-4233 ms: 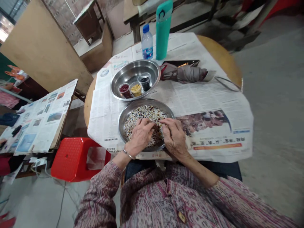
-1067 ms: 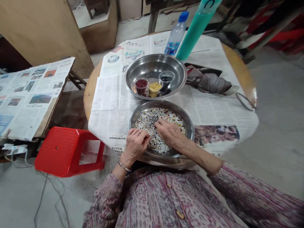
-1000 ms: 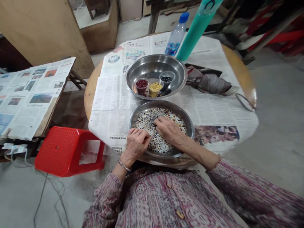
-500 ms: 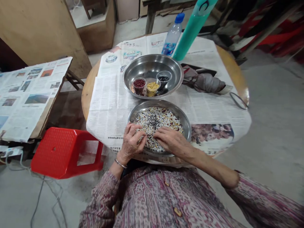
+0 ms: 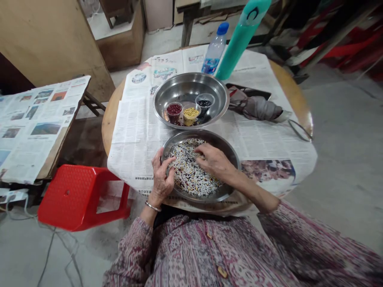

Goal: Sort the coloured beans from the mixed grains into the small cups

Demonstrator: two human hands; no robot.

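While your left hand (image 5: 163,175) has thumb and fingers apart at the rim of the round silvery metal pan (image 5: 232,161), your right hand (image 5: 213,161) curls into the mixed white, black, yellow and dark-red grains (image 5: 194,181) there; whether it pinches any, I cannot tell. Beyond both hands, a round steel basin (image 5: 187,85) holds clear plastic cups of dark-red (image 5: 174,113), yellow (image 5: 191,114) and black (image 5: 205,104) beans.

Blue-cap btl (image 5: 214,52) beside teal flask (image 5: 238,46), grey bundle (image 5: 259,107) nr; red stool (image 5: 67,195) on flr (image 5: 338,159).
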